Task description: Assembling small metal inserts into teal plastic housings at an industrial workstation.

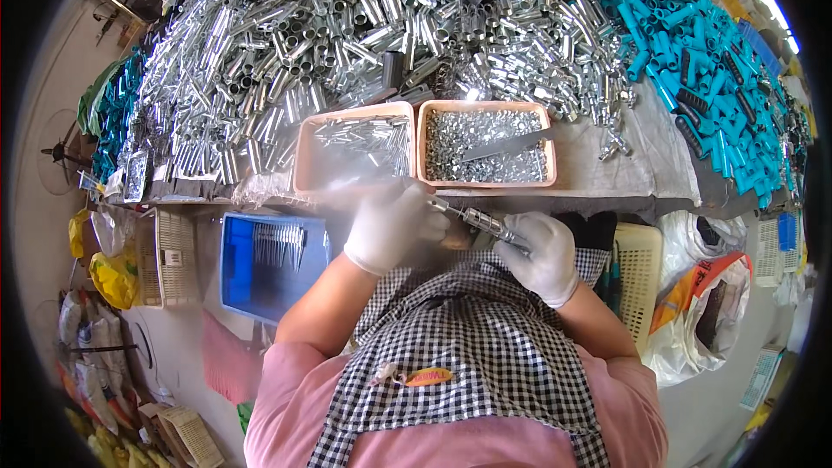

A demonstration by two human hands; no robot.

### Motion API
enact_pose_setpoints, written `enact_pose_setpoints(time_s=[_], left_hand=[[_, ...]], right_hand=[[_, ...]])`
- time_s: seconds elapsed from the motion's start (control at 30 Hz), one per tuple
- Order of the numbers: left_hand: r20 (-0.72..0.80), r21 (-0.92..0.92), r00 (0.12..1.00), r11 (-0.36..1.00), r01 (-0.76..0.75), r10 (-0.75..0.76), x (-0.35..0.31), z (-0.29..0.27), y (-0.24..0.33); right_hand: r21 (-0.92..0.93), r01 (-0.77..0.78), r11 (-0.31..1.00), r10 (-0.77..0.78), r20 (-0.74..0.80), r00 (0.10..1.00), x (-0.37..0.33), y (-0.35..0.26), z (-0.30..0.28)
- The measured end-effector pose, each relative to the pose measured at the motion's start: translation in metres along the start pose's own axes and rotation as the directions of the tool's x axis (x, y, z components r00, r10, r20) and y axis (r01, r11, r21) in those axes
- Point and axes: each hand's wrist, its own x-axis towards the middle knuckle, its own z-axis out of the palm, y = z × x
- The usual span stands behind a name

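Observation:
Both my hands wear white gloves and meet in front of my apron, below the table edge. My right hand (542, 253) is closed around a silver cylindrical metal piece (487, 224) with ringed sections, tilted up toward the left. Its thin end reaches the closed fingers of my left hand (392, 225), which are partly smeared by motion. Just beyond the hands, a pink tray (305, 152) holds slim metal pins. Beside it, another pink tray (422, 143) is filled with small shiny metal parts, and a flat grey metal strip (507, 146) lies on them.
A large heap of silver metal tubes (347, 43) covers the table, with turquoise tubes (685, 61) at the right. Below the edge stand a blue bin (247, 282) with metal rods, a cream basket (640, 273) and a white crate (178, 260). Sacks (706, 312) lie at the right.

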Motion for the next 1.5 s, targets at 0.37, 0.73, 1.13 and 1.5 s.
enact_pose_setpoints(time_s=[0.37, 0.73, 1.13, 1.5], left_hand=[[0.145, -0.023, 0.978, 0.988, 0.156, -0.151, 0.005, 0.005, 0.002], [0.114, 0.414, 0.988, 0.899, -0.143, 0.105, 0.007, 0.007, -0.015], [0.241, 0.668, 0.966, 0.705, -0.238, 0.097, 0.022, 0.045, -0.008], [0.437, 0.513, 0.898, 0.806, -0.297, 0.053, 0.07, 0.116, 0.006]], right_hand=[[-0.01, -0.008, 1.0, 0.009, 0.044, 0.999, 0.005, -0.001, -0.004], [-0.02, -0.008, 1.0, 0.008, -0.012, 1.0, 0.005, -0.002, -0.003], [0.144, -0.032, 0.989, 0.044, -0.078, 0.996, 0.004, 0.014, -0.022], [0.272, -0.178, 0.946, 0.255, -0.279, 0.926, -0.018, 0.065, -0.072]])
